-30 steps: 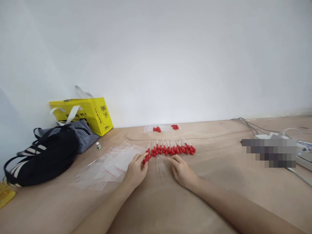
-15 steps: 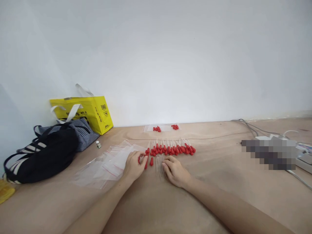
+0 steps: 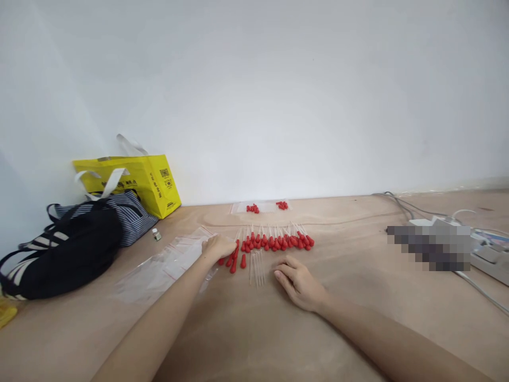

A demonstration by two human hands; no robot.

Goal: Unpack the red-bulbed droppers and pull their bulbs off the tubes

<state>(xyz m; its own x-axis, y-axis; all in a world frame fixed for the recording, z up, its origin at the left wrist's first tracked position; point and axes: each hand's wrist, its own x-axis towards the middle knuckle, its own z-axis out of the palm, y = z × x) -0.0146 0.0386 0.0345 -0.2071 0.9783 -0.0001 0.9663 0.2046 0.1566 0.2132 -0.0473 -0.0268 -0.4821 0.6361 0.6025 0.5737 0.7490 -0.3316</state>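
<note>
A row of glass droppers with red rubber bulbs (image 3: 278,242) lies across the wooden table. A few loose red bulbs (image 3: 233,262) lie at the row's left end, and bare glass tubes (image 3: 256,268) lie just in front. My left hand (image 3: 217,247) rests beside the loose bulbs, fingers curled at the left end of the row; what they grip is hidden. My right hand (image 3: 300,284) lies flat on the table to the right of the bare tubes, fingers spread and holding nothing.
Clear zip bags (image 3: 167,268) lie under and left of my left hand. Further left are a black and striped bag (image 3: 67,246), a yellow bag (image 3: 139,180) and a small vial (image 3: 156,234). A bag with red bulbs (image 3: 266,207) lies by the wall. Cables and chargers (image 3: 477,244) sit right.
My left hand has moved up to the left end of the dropper row, leaving red bulbs on the table. My right hand slid back off the bare tubes and flattened.
</note>
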